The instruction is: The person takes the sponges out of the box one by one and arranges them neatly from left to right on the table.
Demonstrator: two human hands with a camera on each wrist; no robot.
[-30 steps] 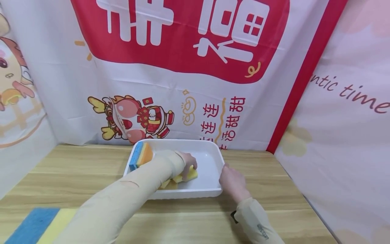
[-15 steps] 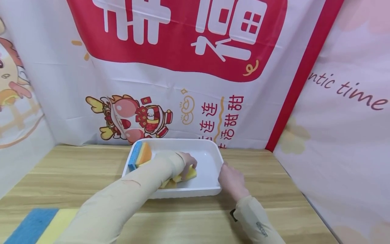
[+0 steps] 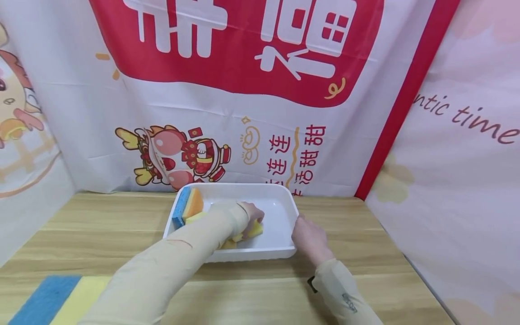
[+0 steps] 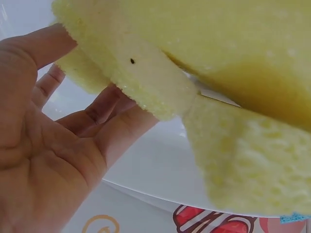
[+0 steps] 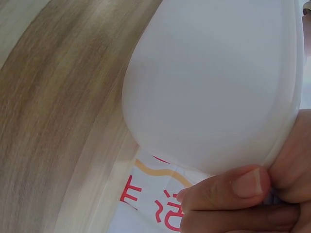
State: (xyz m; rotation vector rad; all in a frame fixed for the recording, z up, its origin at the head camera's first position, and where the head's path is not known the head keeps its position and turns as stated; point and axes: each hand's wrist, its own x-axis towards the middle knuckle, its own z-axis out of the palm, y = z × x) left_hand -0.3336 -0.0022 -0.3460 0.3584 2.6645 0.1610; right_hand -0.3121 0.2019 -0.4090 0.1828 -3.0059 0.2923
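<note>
My left hand (image 3: 255, 215) reaches into a white plastic tray (image 3: 260, 256) and holds a yellow sponge (image 3: 255, 230) over its floor. In the left wrist view, the thumb and fingers of that hand (image 4: 53, 150) pinch the edge of the pale yellow sponge (image 4: 131, 68), with more yellow sponge close beside it. My right hand (image 3: 310, 239) grips the tray's right wall; in the right wrist view its thumb and curled fingers hold the tray (image 5: 209, 87) by the rim. A blue sponge (image 3: 180, 207) and an orange one (image 3: 194, 203) stand together at the tray's left end.
On the wooden table (image 3: 243, 298), a large blue-and-yellow sponge (image 3: 48, 298) lies at the front left, partly behind my left sleeve. A printed cloth (image 3: 227, 108) hangs behind the tray. Another cloth (image 3: 455, 180) forms the right side.
My left hand shifts only slightly in the tray, and a bit more yellow sponge shows beside the left forearm. The right hand keeps its grip on the tray.
</note>
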